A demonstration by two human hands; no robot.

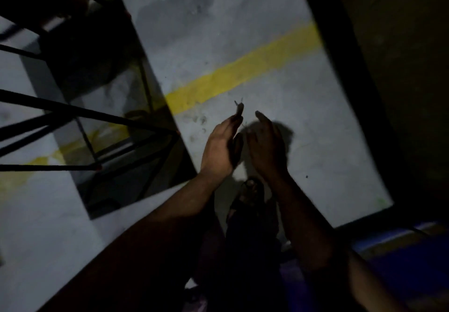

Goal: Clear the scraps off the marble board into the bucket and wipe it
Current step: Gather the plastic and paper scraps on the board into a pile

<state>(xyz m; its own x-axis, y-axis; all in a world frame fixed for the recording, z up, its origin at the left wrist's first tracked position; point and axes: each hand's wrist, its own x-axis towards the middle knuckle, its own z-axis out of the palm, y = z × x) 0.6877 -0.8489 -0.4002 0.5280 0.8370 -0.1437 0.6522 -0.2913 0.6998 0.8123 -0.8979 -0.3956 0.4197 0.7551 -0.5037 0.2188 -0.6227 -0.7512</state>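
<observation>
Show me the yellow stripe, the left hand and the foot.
Yellow stripe [245, 68], head view, middle of the band.
Left hand [220, 145], head view, back of the hand.
Foot [250, 190], head view, toes in the sandal.

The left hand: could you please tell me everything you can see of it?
The left hand is bare, raised over the grey floor with its yellow stripe. Its fingers are nearly straight and point away from the camera. At the fingertips sits a small pale scrap; whether it is pinched is unclear. It is close to the right hand; any contact is unclear.

Matt grey concrete floor with painted yellow stripe; thin dark metal rods.
</observation>
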